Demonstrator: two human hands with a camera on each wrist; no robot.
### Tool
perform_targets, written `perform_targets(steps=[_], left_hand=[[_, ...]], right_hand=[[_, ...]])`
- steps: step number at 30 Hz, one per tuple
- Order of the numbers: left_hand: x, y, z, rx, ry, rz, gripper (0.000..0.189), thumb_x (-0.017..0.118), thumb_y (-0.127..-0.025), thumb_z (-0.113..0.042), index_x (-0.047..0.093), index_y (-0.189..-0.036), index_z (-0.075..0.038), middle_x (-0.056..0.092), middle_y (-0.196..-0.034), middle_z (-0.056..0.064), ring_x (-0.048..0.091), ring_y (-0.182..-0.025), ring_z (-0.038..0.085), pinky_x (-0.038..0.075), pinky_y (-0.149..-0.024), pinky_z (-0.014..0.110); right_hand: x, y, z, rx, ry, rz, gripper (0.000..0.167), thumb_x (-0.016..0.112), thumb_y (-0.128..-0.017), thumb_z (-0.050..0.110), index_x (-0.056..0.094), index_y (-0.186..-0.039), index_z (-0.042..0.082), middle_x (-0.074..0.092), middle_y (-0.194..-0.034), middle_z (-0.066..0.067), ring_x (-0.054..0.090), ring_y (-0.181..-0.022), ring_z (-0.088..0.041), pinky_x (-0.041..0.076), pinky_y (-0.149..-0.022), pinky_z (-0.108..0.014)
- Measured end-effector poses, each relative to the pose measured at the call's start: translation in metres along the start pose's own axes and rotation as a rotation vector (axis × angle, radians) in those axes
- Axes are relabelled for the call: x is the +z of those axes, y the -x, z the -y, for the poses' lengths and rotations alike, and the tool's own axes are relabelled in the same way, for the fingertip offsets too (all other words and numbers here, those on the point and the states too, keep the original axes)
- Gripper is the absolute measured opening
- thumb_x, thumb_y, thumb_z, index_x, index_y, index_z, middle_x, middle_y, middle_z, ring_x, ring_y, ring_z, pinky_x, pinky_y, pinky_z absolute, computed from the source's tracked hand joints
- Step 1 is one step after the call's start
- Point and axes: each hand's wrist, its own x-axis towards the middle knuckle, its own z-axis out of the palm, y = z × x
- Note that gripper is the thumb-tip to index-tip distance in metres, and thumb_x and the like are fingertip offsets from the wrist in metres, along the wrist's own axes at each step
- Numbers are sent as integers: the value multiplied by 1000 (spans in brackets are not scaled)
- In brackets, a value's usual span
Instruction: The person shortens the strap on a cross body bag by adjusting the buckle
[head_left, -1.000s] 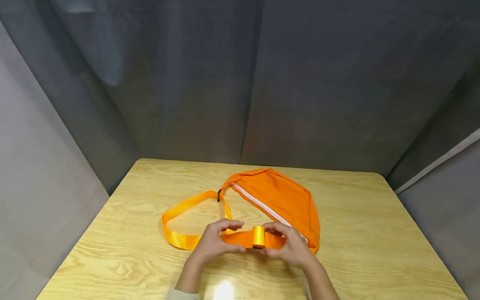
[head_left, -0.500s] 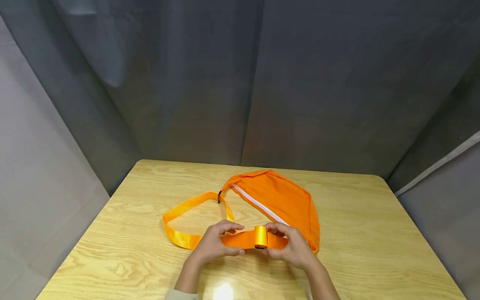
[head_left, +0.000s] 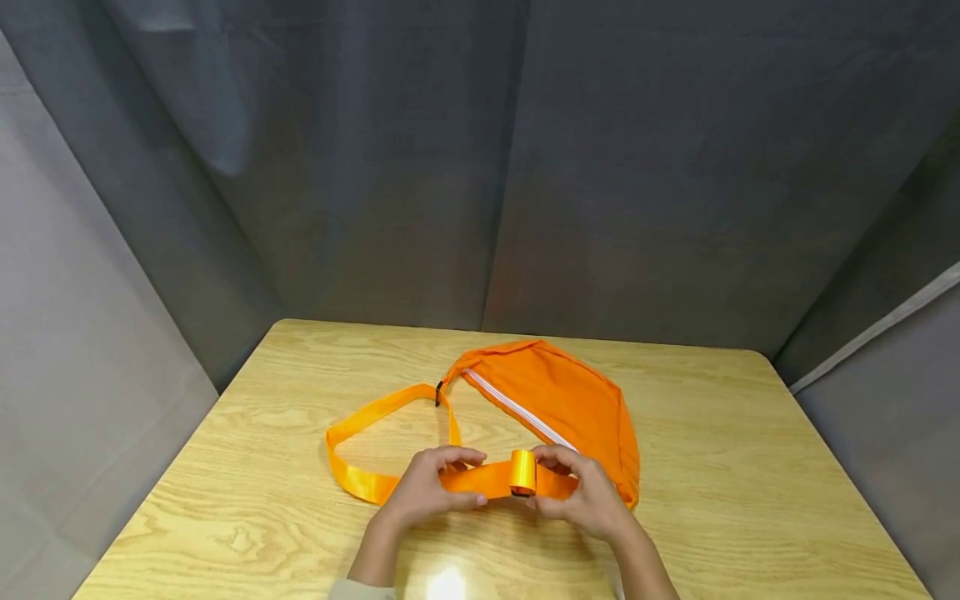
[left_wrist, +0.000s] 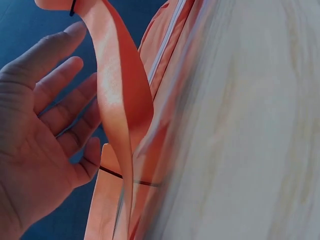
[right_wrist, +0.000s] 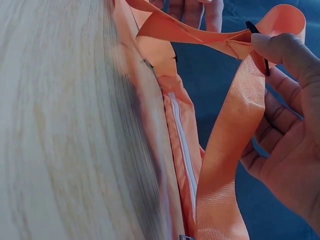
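Note:
An orange shoulder bag (head_left: 558,392) with a white zipper (head_left: 517,406) lies on the table. Its shiny orange strap (head_left: 480,480) is raised near the front, between both hands. My right hand (head_left: 588,492) pinches the strap at a black slider buckle (right_wrist: 267,69), thumb against the buckle and fingers behind the webbing. A short loop (head_left: 522,472) of strap stands up there. On the left, my left hand (head_left: 427,487) has its fingers loosely spread beside the strap; in the left wrist view some fingertips (left_wrist: 92,82) meet its edge, and the contact is partly hidden.
The wooden table (head_left: 225,500) lies beneath the bag. Left of the bag, the rest of the strap (head_left: 360,479) curves in a loop to a black ring (head_left: 438,393). A dark curtain (head_left: 390,167) hangs behind; light grey panels (head_left: 82,333) flank the table.
Both hands stay nearly in place. The raised strap loop has shifted slightly to the right, and the strap beside the left hand has moved a little.

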Motion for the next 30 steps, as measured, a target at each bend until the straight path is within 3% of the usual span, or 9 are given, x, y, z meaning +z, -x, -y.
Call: perform_targets(steps=[10,17,19,21,27,30], left_hand=[[1,1,-9,77,-78,-50,37,80,-73,-25,69,-108,-20,65,-104,-6,54,-84,16,44,-72,32],[3,1,-11,81,-72,-23,34,78,-76,-19,70,-108,-15,66,-105,-7,57,-93,14,40,-91,42],[3,2,-12,78,-56,-19,34,78,-76,-19,70,-109,-14,66,-106,-5,57,-97,15,42,-88,42],[2,2,-13,74,-45,-21,33,77,-77,-21,70,-109,-15,66,-106,-5,58,-95,14,43,-87,41],[2,1,-13,51,12,-2,27,76,-79,-15,71,-105,-14,68,-98,-3,55,-77,18,45,-65,30],[2,0,-11,43,20,10,22,73,-81,-13,72,-103,-15,67,-96,-4,56,-78,14,45,-64,27]], right_hand=[[-2,-1,13,4,47,-17,47,83,-64,1,62,-106,4,63,-90,0,59,-80,-22,49,-73,-34],[-8,-4,45,28,51,1,44,80,-64,-4,62,-104,-1,63,-89,-3,59,-80,-27,49,-73,-37],[-8,-5,47,41,58,6,44,80,-65,-3,62,-105,-1,63,-90,-3,59,-81,-26,49,-74,-37],[-8,-5,45,48,55,6,44,80,-65,-2,62,-105,0,63,-91,-3,59,-81,-26,49,-74,-37],[-3,-2,19,29,35,-3,46,82,-65,1,62,-107,2,64,-92,-1,59,-81,-23,49,-74,-35],[-1,-1,6,11,23,1,48,83,-65,5,62,-108,6,63,-92,2,58,-81,-19,49,-74,-33]])
